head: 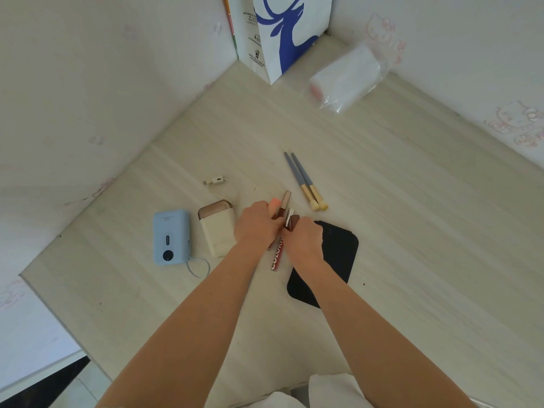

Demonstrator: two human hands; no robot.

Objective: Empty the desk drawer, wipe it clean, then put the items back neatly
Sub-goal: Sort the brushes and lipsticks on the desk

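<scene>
Both hands meet over a small cluster of cosmetic tubes on the desk top.

Left hand is curled over a peach-capped tube and a brown tube with a rose-gold cap, fingers wrapped round them; right hand pinches a dark brown tube with a silver cap just beside, knuckles nearly touching the left. Under the wrists lies a red tube with white lettering, flat on the pale wooden desk. To the left sit a cream case and a light blue power bank, with a small white cable plug beyond them. Two blue-handled makeup brushes lie side by side just past the hands. A black flat pad lies under the right forearm. At the far corner stand a white paper bag with a blue deer and a clear plastic packet. The drawer itself is out of view.
</scene>
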